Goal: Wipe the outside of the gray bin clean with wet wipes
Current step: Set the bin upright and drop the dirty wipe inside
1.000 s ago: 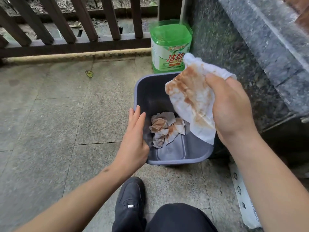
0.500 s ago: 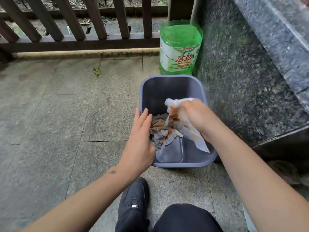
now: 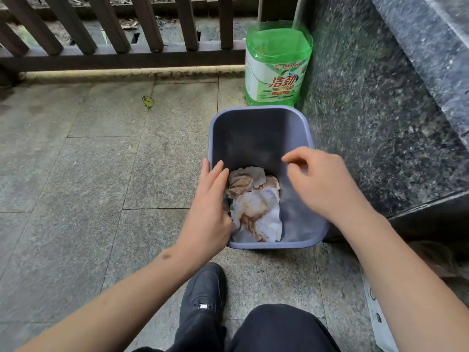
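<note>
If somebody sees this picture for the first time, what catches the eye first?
First the gray bin at the centre, with brown-stained wet wipes crumpled on its bottom. The left hand rests on its left rim, and the right hand hovers empty above it. Behind the bin stands a bright green bottle.

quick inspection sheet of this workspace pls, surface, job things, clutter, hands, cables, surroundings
surface: grey stone floor tiles, one small yellow leaf
job's things: gray bin upright on the floor; stained used wipes lie inside it
clutter: green bottle behind the bin; white pack at lower right, partly cut off
hands: left hand rests on the bin's left rim; right hand above the bin, holding nothing
cables: nothing seen
surroundings: dark wooden railing ahead, dark stone wall on the right
</note>
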